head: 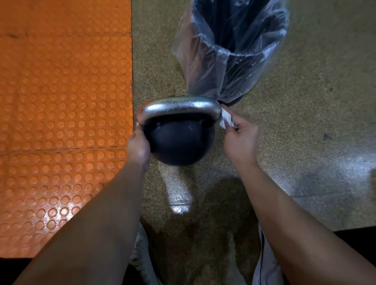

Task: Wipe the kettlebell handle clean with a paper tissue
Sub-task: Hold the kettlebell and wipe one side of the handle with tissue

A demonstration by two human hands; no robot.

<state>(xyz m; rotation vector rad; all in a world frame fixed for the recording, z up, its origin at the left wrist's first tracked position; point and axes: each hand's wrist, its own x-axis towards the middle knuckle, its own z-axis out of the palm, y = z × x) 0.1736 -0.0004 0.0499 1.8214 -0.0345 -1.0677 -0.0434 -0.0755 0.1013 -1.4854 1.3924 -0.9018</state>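
A black kettlebell point(178, 143) with a shiny silver handle point(177, 108) stands on the speckled floor in the middle of the view. My left hand point(137, 147) presses against the kettlebell's left side, just under the handle's left corner. My right hand point(240, 138) pinches a crumpled white paper tissue point(226, 119) against the right end of the handle, where it bends down to the ball.
A black waste bin point(240, 38) lined with a clear plastic bag stands just behind and to the right of the kettlebell. An orange studded rubber mat point(43, 102) covers the floor on the left. My shoes point(266, 274) show at the bottom.
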